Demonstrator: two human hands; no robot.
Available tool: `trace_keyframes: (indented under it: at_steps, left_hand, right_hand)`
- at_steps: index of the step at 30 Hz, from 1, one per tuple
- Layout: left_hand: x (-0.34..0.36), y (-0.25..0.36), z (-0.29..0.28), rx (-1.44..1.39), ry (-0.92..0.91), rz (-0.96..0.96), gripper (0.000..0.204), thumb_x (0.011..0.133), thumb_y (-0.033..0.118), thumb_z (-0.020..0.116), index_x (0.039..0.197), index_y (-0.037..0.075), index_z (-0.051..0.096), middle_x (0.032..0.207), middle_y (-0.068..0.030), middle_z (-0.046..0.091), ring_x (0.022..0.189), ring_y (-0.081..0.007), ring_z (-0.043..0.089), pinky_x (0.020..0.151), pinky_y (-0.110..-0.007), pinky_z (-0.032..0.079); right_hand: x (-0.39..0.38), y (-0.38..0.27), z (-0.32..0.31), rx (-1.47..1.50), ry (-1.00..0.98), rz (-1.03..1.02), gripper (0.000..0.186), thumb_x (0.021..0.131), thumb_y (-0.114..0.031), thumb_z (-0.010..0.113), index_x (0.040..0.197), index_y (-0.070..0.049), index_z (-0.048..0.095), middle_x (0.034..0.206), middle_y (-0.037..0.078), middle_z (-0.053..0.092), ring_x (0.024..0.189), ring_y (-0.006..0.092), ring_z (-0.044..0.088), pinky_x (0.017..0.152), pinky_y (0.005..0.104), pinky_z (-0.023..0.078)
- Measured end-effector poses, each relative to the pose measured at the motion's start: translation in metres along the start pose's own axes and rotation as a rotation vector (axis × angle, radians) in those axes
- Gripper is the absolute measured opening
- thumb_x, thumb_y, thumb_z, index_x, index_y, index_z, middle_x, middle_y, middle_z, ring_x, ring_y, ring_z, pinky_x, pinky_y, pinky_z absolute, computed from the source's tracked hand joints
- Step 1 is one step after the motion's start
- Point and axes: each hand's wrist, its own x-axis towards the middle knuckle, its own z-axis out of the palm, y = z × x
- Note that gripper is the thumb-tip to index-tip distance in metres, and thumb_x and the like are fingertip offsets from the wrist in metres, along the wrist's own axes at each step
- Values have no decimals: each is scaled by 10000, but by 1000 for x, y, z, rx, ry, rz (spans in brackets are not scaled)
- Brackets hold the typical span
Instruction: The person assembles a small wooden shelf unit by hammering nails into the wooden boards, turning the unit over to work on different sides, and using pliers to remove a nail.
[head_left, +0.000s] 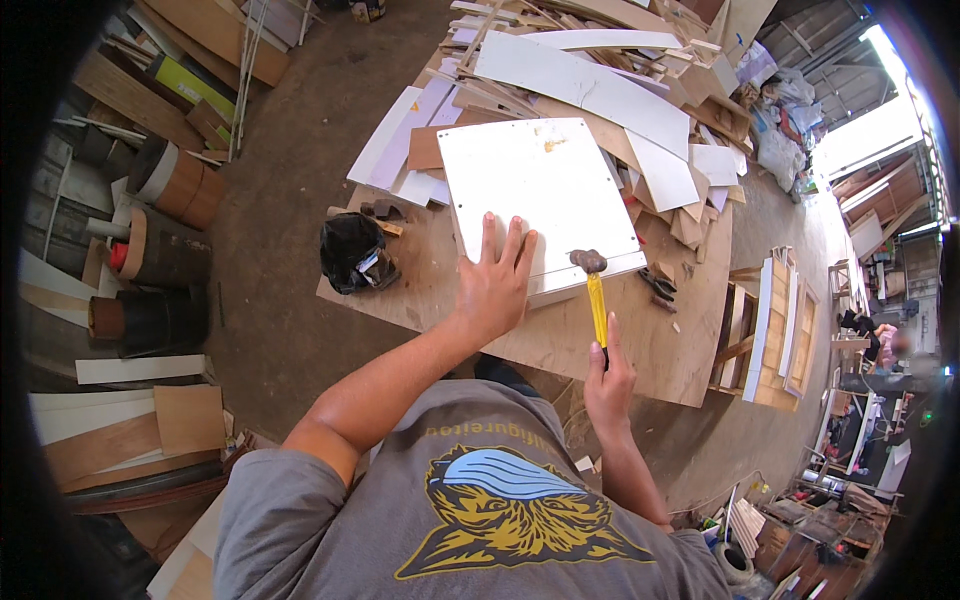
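Note:
A white panel point(530, 190) with dark dots along its edges tops a shallow wooden box on the worktable. My left hand point(497, 280) lies on the panel's near left part, fingers spread flat. My right hand point(610, 378) grips a hammer point(597, 300) by its yellow and black handle. The hammer's dark head is over the panel's near right edge; whether it touches cannot be told. A pair of pliers point(657, 284) with dark handles rests on the table just right of the box. To the left stands a black plastic bag point(352, 250) with something inside.
White and brown board offcuts point(585, 85) pile up on the far part of the plywood worktable point(640, 350). Wooden frames point(775, 330) stand off to the right. Rolls of sheet material point(170, 250) and boards line the left side. Another person point(888, 345) is far off at right.

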Motion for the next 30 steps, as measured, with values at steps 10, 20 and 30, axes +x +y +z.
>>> trace_keyframes:
  at_steps: [10, 20, 30]
  left_hand:
    - [2, -2, -1, -32, -24, 12, 1060, 787, 423, 869, 1644, 83, 348, 1709, -197, 306, 1562, -549, 241, 881, -649, 587]
    - [-6, 3, -4, -4, -94, 18, 1055, 829, 454, 838, 1663, 93, 302, 1729, -205, 256, 1576, -549, 187, 913, -660, 574]
    - [-9, 2, 13, -71, 75, 19, 742, 944, 251, 622, 1633, 92, 400, 1708, -196, 313, 1554, -541, 260, 806, -675, 541]
  right_hand:
    - [-8, -5, 3, -135, 349, -274, 501, 1065, -80, 587, 1557, -18, 519, 1264, 291, 702, 947, 408, 742, 798, 457, 576]
    - [14, -47, -29, -52, 133, -56, 511, 1091, -141, 556, 1597, -108, 492, 1122, 265, 733, 930, 461, 717, 771, 497, 552]
    - [56, -54, -66, -265, -170, -41, 513, 1093, -169, 551, 1600, -230, 497, 1054, 263, 732, 887, 450, 717, 767, 518, 540]
